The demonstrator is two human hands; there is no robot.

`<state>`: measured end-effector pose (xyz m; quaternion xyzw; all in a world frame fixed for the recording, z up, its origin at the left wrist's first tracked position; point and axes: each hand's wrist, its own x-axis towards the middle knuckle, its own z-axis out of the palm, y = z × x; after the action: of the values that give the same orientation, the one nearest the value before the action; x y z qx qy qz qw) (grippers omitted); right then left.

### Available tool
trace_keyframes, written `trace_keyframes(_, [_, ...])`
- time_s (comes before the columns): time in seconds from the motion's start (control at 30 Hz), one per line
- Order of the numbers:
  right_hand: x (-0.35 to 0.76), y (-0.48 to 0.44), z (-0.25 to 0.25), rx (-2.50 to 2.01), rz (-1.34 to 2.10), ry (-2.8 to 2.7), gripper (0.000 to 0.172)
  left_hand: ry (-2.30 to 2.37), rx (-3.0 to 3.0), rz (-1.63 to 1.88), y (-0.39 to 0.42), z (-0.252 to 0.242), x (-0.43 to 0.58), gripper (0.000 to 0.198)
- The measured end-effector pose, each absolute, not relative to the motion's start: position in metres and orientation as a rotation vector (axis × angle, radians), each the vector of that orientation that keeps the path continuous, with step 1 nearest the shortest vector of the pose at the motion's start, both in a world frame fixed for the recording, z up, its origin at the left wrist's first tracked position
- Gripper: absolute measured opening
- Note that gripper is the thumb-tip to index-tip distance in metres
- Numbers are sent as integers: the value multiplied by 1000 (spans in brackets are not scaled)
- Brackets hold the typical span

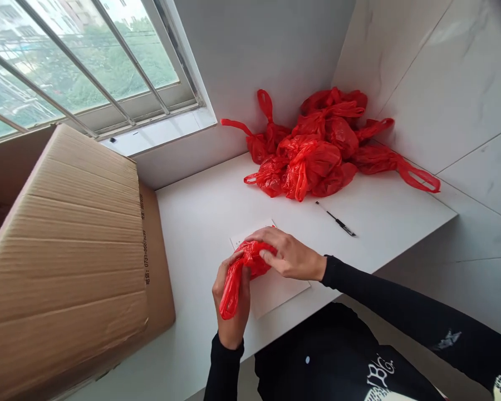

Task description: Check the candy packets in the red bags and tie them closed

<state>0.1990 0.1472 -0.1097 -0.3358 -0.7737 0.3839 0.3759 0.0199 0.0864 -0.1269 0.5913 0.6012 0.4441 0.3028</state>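
Holding one red bag (254, 257) over a white sheet (280, 292).
Head view: left hand (241, 313) wraps its looped end, right hand (291, 256) grips its body; whether it's tied, I can't tell; other red bags (313, 159) lie heaped on the counter (200, 223).

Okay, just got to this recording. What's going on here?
A person's left-hand grip and right-hand grip are both on a red plastic bag, held over a white sheet on a white table. One handle loop hangs out over the left palm. A pile of similar red bags sits in the corner, with a pen nearby and a cardboard box at left.
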Motion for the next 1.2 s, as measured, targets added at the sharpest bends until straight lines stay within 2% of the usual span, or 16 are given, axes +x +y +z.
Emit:
trace_keyframes(0.07, [203,146,-116,-847,932,-2113,38,1529,1544,1187,86,-124,18,26])
trace_keyframes(0.2, [204,137,-117,-975,904,-2049,22,1471,1621,1154,81,-116,12,25])
trace_keyframes(0.3, [204,134,-115,-1015,932,-1996,19,1498,1717,1129,78,-115,5,22])
trace_keyframes(0.5, [203,149,-122,-1072,1115,-1994,20,1493,1762,1006,86,-124,4,41])
trace_keyframes(0.63, [200,161,-129,-1065,1087,-2052,20,1542,1677,1071,95,-127,12,32])
trace_keyframes(0.8, [200,168,-137,-1039,1030,-2132,17,1596,1739,1038,100,-134,10,40])
trace_keyframes(1.0, [202,167,-137,-912,948,-2184,21,1730,1800,1129,102,-139,6,22])
trace_keyframes(1.2, [202,153,-125,-894,1021,-2080,26,1485,1828,1082,97,-134,6,26])
